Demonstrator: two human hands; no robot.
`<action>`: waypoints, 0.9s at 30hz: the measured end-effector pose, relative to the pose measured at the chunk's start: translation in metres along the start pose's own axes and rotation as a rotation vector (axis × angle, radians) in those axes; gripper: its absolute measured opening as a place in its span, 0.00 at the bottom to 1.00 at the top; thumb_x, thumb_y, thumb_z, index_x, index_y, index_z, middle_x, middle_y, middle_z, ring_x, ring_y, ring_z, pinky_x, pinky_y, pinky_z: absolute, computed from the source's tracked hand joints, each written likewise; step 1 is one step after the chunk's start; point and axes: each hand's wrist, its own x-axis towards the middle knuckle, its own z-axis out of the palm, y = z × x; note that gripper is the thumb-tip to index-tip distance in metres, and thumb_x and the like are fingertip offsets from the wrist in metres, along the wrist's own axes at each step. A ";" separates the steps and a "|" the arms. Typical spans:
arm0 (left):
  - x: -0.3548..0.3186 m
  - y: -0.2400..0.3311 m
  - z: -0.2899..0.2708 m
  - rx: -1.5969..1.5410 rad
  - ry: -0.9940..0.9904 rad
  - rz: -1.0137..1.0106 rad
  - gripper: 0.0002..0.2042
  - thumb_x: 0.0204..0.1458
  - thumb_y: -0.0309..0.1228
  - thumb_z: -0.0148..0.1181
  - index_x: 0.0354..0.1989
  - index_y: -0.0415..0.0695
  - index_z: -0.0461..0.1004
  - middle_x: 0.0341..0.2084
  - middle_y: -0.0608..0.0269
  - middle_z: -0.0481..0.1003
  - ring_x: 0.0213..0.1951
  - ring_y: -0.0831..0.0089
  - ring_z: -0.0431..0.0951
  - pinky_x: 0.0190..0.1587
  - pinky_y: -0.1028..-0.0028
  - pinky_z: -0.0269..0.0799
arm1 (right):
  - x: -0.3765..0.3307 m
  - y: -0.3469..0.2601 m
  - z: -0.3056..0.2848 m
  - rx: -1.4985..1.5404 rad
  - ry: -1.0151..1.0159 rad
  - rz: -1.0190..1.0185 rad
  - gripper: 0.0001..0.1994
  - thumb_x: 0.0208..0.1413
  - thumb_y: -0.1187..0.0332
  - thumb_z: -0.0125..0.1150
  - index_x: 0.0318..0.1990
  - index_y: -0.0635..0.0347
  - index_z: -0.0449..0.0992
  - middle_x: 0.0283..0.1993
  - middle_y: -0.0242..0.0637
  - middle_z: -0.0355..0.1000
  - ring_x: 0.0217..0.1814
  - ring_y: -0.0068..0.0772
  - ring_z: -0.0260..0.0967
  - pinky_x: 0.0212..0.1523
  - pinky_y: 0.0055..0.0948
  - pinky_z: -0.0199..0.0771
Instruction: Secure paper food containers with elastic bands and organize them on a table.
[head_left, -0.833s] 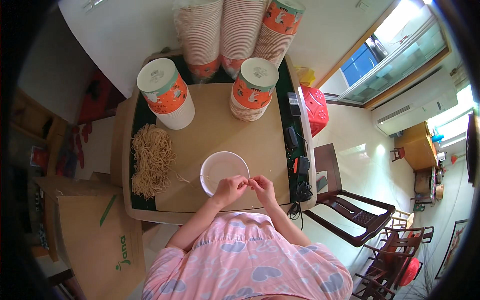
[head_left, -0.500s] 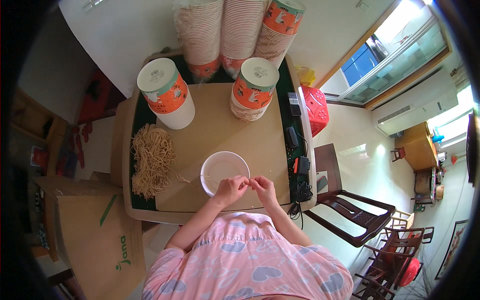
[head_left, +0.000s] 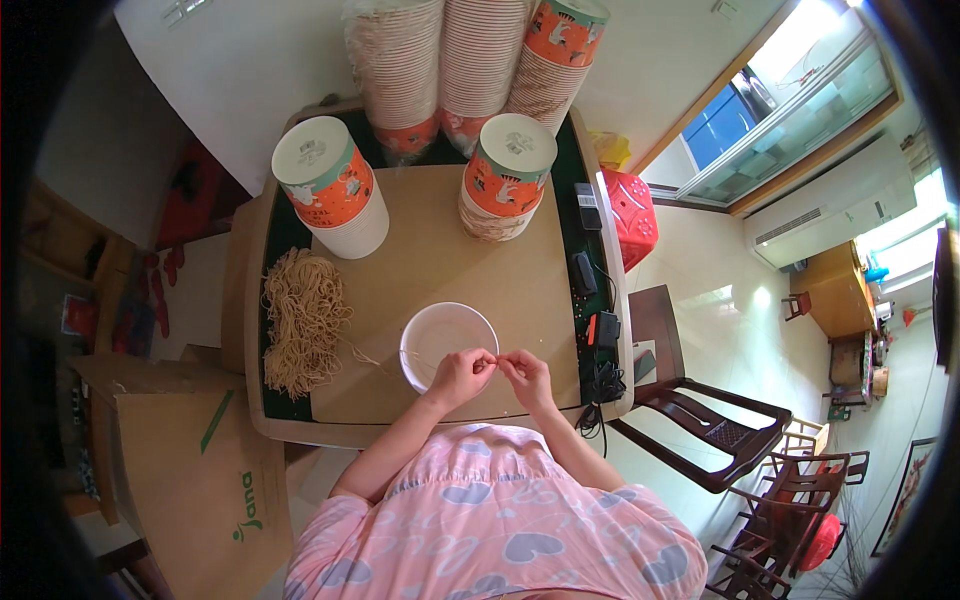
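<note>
At the table's near edge [head_left: 340, 433], left hand [head_left: 465, 380] and right hand [head_left: 526, 378] pinched close by a white paper tub [head_left: 443, 328].
Both curled nearly closed, fingertips meeting by the tub's near-right rim; anything held too small to tell. Judged: fine fingertip work in hand; next move calls for a light, steady pinch. Tub round, smooth, mouth up on matte brown cardboard [head_left: 420, 260]. To its left, tangled tan string [head_left: 303, 325], fibrous, one loose strand trailing tubward. Beyond, upturned stacks [head_left: 337, 190] [head_left: 508, 183], orange-printed; farthest, tall ribbed columns [head_left: 400, 70], clear film crinkled.
</note>
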 end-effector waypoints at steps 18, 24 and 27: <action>0.002 -0.007 0.004 -0.073 0.025 -0.021 0.07 0.46 0.30 0.59 0.29 0.39 0.75 0.15 0.61 0.73 0.19 0.79 0.72 0.24 0.76 0.67 | 0.001 -0.002 0.002 -0.105 0.039 -0.121 0.04 0.51 0.75 0.58 0.34 0.65 0.75 0.30 0.30 0.74 0.31 0.15 0.67 0.34 0.17 0.67; 0.002 -0.004 0.001 -0.026 0.000 -0.064 0.06 0.46 0.30 0.58 0.29 0.40 0.75 0.17 0.59 0.74 0.20 0.73 0.74 0.25 0.74 0.69 | 0.001 -0.003 0.005 -0.084 0.054 -0.049 0.05 0.52 0.73 0.58 0.33 0.66 0.74 0.30 0.30 0.73 0.30 0.15 0.67 0.32 0.16 0.67; 0.002 -0.005 0.001 -0.024 -0.009 -0.090 0.06 0.46 0.30 0.58 0.28 0.40 0.75 0.19 0.57 0.75 0.22 0.68 0.76 0.26 0.72 0.70 | 0.001 0.003 0.006 -0.004 0.040 0.001 0.05 0.52 0.73 0.57 0.34 0.65 0.74 0.29 0.30 0.73 0.30 0.16 0.67 0.32 0.17 0.67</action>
